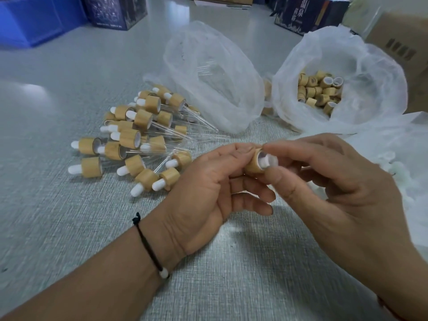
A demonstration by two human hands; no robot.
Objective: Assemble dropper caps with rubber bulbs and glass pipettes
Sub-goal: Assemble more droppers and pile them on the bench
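My left hand [215, 188] holds a bamboo-coloured dropper cap [254, 164] between thumb and fingers, its open white-lined end facing right. My right hand [328, 181] pinches at that open end with thumb and forefinger; something white sits inside the cap. A pile of finished droppers [136, 137], with bamboo caps, white rubber bulbs and glass pipettes, lies on the table to the left. A clear plastic bag [208, 72] behind holds loose glass pipettes. A second bag [361, 72] at right holds several empty bamboo caps [318, 90].
The grey table [69, 216] has a woven mat under my hands. White plastic with small white pieces [398, 167] lies at the right edge. Blue crate [34, 19], dark printed boxes [115, 10] and a cardboard carton [403, 42] line the back.
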